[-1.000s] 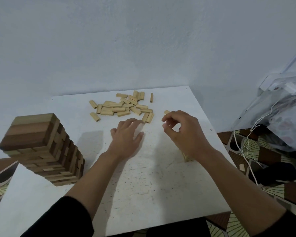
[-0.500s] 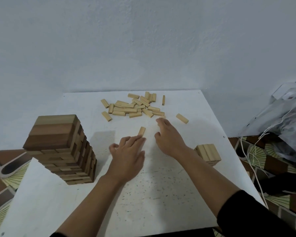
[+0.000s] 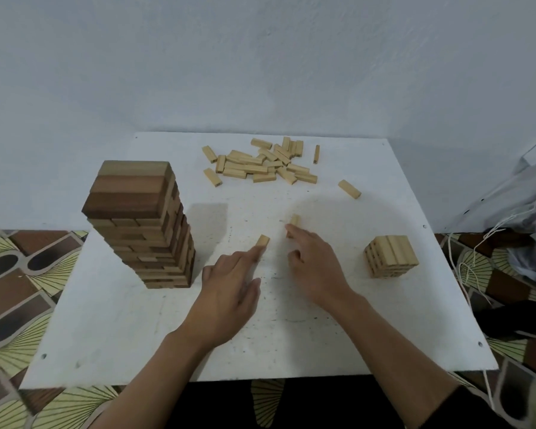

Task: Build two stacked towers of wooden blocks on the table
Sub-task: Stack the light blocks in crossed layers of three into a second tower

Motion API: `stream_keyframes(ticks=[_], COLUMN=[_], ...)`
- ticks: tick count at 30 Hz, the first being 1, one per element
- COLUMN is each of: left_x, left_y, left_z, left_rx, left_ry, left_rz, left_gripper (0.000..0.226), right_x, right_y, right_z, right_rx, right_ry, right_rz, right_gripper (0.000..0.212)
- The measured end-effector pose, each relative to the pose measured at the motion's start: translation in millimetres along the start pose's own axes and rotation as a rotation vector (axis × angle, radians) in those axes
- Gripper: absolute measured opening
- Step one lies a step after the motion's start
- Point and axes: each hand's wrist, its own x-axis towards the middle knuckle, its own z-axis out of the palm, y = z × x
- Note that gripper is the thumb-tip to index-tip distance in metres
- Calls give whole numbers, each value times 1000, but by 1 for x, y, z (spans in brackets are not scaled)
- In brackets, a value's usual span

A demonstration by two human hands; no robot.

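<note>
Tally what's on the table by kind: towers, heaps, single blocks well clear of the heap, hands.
Towers: 2, tall tower, short tower
Heap of loose blocks: 1
Single blocks clear of the heap: 3, block at left fingertips, block at right fingertips, lone block
Hands: 2, left hand, right hand
Total: 8

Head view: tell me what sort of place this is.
Probably a room in a home: a small white table by a plain painted wall, patterned floor tiles, and a plastic bag beside it.
</note>
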Motion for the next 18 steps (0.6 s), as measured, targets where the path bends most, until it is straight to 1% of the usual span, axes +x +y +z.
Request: stream_keyframes(ticks=[6,10,12,15,16,18], left_x=[-5,-11,-11,-8,-7,-4], left_y=[-3,-5,-7,-12,-13,-13], left_z=[1,2,1,1,2,3], left_rx=[-10,-32,-48,-24,-7,27], left_ry=[20,56,63,77,77,58], left_rz=[14,58,63,68,76,88], left_gripper=[53,48,45,38,36,34], right_x=[-32,-42,-39,-21,-10,17], right_y=[-6,-11,-12,-17,-18,-20], right_z=[15,22,20,10,5,-4], right_rx=[97,159,206,330,321,215], right_ry=[16,37,63,102,142,211], right_rz=[-70,-137,-129,-67,-61,-69], right_gripper=[49,49,45,34,31,30])
